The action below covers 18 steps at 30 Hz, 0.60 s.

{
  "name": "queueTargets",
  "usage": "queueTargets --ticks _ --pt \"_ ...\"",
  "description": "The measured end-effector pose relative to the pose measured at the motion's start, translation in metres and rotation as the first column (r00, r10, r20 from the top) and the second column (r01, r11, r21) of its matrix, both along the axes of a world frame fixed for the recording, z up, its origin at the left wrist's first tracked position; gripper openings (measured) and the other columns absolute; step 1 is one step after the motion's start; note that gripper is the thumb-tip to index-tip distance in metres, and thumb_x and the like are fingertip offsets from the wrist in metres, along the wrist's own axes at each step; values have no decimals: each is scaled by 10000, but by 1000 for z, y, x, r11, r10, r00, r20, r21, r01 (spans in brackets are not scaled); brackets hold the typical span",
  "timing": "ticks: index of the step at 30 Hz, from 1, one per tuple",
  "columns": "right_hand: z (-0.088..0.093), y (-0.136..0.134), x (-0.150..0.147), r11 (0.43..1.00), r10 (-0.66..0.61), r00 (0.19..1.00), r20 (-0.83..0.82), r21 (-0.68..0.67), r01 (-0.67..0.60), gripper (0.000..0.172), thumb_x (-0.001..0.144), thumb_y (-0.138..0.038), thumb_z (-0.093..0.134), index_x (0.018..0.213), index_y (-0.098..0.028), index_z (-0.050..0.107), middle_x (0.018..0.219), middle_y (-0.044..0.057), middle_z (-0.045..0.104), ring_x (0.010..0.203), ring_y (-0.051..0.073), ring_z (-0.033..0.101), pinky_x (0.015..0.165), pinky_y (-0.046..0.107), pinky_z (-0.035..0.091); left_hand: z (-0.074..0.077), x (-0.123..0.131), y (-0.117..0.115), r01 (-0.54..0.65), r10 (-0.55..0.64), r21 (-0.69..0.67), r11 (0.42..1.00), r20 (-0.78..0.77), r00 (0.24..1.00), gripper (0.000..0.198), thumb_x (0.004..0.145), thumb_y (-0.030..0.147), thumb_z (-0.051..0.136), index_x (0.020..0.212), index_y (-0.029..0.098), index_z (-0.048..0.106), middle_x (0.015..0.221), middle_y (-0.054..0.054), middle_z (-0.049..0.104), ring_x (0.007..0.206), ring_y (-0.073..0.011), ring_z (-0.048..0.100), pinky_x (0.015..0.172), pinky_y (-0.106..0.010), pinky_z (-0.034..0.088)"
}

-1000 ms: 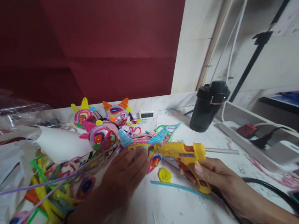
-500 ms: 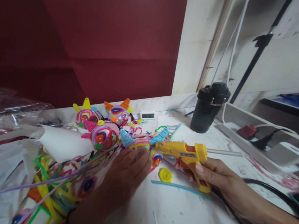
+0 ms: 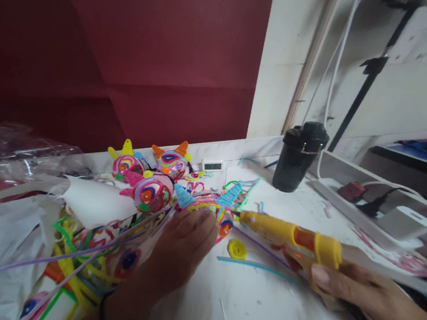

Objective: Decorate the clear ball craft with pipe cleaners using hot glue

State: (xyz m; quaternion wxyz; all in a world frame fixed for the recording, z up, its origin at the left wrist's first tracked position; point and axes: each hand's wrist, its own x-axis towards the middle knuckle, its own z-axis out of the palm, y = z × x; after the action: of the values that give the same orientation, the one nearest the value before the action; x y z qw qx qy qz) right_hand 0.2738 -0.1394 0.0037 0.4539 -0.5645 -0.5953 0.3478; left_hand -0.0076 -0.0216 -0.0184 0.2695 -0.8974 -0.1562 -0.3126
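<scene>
My right hand point(image 3: 367, 293) is wrapped round a yellow glue gun point(image 3: 278, 229), its dark nozzle pointing left and a small red light lit on its side. The nozzle tip is close to a pipe-cleaner animal head point(image 3: 225, 222) with blue horns; I cannot tell if they touch. My left hand point(image 3: 185, 243) is closed over the front of this head and hides much of it. A coiled yellow pipe cleaner disc point(image 3: 237, 249) lies to the right of the left hand, above a blue pipe cleaner point(image 3: 252, 264).
More finished heads point(image 3: 151, 194) stand behind. Loose pipe cleaners point(image 3: 84, 258) and a white plastic bag point(image 3: 2, 239) crowd the left. At the right are a black cup point(image 3: 296, 161) and a tray point(image 3: 375, 223) with plugs and cables.
My right hand has drawn the glue gun to the right and down, away from the blue-horned head, tilting its back end lower. My left hand keeps its hold on the head.
</scene>
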Motion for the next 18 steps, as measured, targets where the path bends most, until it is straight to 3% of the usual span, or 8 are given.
queueTargets --ticks 2,4,6,8,10,14,18 --pt "-24 -17 13 997 25 984 179 61 -36 363 818 -527 622 1065 -276 712 1054 89 713 927 341 668 691 409 570 -2 0 0 -4 4 5 1000 -3 1000 276 958 138 458 1178 126 624 1214 -45 671 1180 -220 558 1010 -390 467" --pt "-54 -32 25 985 -1 928 373 162 -64 466 830 -462 624 1275 -324 604 1289 81 631 1140 373 604 804 449 580 -3 1 1 -14 15 17 1000 -17 1000 287 963 139 447 1199 118 609 1220 -59 666 1185 -216 557 1010 -390 465" --pt "-76 -43 30 954 -15 824 566 254 -158 567 840 -416 624 1388 -359 486 1328 62 608 1172 347 595 842 426 584 -4 1 1 -19 19 29 999 -21 1000 294 967 130 428 1203 117 604 1217 -63 664 1186 -212 556 1008 -386 462" --pt "-81 -46 24 905 -34 711 702 324 -276 612 838 -379 642 1416 -346 445 1311 65 615 1105 304 641 823 354 593 -3 2 1 -11 12 28 1000 -14 1000 289 965 121 423 1181 120 614 1205 -61 669 1177 -212 559 1011 -384 455" --pt "-69 -45 11 851 -7 641 767 341 -399 511 845 -392 638 1340 -336 522 1188 59 671 1005 270 675 794 314 588 -1 2 0 1 -1 28 1000 1 1000 274 959 119 431 1148 119 630 1188 -64 676 1164 -217 562 1012 -384 449" --pt "-25 -34 -16 804 -41 632 774 401 -439 277 915 -373 512 1151 -286 626 1092 74 686 993 270 647 853 379 543 2 2 0 4 -4 32 999 8 1000 266 951 122 452 1146 120 633 1179 -76 677 1166 -222 558 996 -383 453" --pt "7 -9 -36 772 -162 593 789 476 -421 336 944 -214 432 1257 -190 553 1118 129 655 1036 262 613 832 376 526 0 2 1 10 -10 39 999 -5 1000 269 954 129 448 1153 117 629 1187 -74 675 1158 -223 564 997 -392 450"
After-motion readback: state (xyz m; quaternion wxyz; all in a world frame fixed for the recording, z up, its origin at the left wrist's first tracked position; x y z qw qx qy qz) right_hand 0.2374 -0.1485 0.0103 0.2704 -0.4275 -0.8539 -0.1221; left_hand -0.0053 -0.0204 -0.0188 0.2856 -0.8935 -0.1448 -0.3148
